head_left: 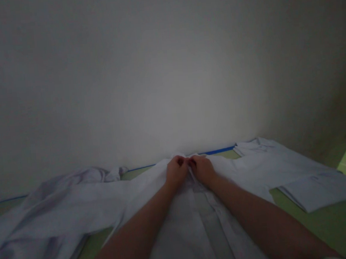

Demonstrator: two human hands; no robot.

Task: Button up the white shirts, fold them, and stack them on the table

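Note:
A white shirt [177, 229] lies spread with its collar end toward the wall and its front partly apart lower down. At the collar end, my left hand [176, 172] is closed, thumb and fingers pinching the shirt's edge. My right hand [202, 169] is pinched beside it, with its fingertips on the shirt's other front edge. The two sets of fingertips meet or nearly meet. Whether a button is between them is too dark and small to tell.
Rumpled white clothing [36, 256] lies on the left, and a folded white garment [321, 189] is at the right. Underneath is a green surface [324, 229] with a blue edge [221, 150]. A pale wall [168, 74] rises directly behind.

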